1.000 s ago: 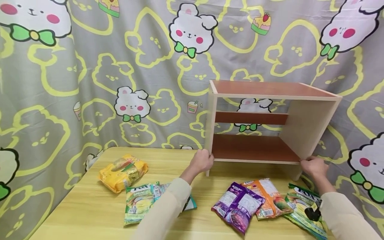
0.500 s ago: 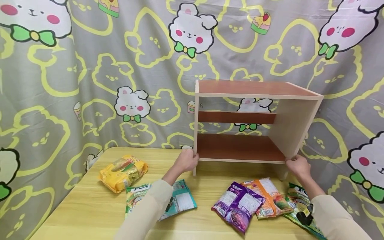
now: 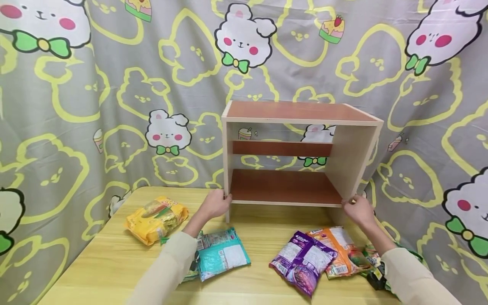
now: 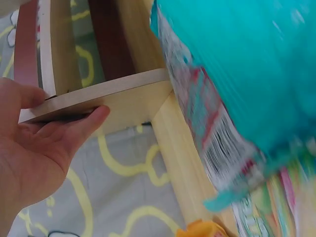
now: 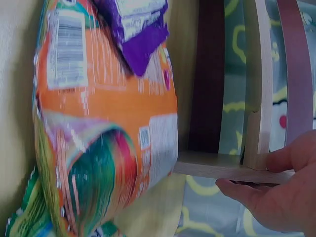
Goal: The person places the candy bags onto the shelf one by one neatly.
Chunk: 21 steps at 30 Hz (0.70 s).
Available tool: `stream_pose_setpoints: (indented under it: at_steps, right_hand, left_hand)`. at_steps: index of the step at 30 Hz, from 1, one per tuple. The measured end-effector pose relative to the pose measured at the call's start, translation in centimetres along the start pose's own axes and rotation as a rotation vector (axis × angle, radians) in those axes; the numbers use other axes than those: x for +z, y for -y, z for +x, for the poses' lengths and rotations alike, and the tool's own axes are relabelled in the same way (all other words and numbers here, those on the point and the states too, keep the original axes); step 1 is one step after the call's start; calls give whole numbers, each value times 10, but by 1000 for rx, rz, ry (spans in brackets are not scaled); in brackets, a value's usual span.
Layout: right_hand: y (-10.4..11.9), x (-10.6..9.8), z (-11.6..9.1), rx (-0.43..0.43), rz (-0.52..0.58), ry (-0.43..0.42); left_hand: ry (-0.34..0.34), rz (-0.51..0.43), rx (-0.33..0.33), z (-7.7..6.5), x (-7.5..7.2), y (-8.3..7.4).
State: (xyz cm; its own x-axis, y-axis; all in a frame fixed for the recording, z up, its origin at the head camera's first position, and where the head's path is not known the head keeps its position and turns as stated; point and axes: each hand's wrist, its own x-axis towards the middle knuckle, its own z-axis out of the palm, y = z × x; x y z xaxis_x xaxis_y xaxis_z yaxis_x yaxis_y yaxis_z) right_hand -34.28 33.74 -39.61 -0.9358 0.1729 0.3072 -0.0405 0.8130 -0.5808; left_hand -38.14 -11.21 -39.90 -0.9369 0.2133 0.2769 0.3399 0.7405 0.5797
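Observation:
A small wooden shelf unit (image 3: pixel 293 148) with pale sides and red-brown boards stands at the back of the yellow table (image 3: pixel 95 267). My left hand (image 3: pixel 222 200) grips its lower left front corner. In the left wrist view the left hand (image 4: pixel 54 126) pinches the pale panel (image 4: pixel 118 89), thumb on one face and fingers on the other. My right hand (image 3: pixel 348 204) grips the lower right front corner. The right wrist view shows the right hand (image 5: pixel 269 185) holding the panel edge (image 5: pixel 222 167).
Snack packets lie on the table in front: yellow (image 3: pixel 156 218) at left, teal (image 3: pixel 223 253) by my left sleeve, purple (image 3: pixel 301 262) and orange (image 3: pixel 339 250) toward the right. A green one (image 3: pixel 367 254) lies partly under my right sleeve. A cartoon-print curtain (image 3: pixel 114 84) hangs close behind.
The shelf unit has moved to the left along the back of the table, both hands holding its lower corners and travelling with it. The packets have stayed put.

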Motion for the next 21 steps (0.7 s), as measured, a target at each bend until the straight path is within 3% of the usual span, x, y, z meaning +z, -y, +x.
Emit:
stream_pose_setpoints:
  at_steps: [12,21]
  right_hand:
    - [29,25,-2,-26,20,-36]
    - [41,34,-3,-20,39,-32]
  left_hand:
    - [-4,-41,-94,-10,-25,29]
    - [-8,-56,-101,-14,-35,39]
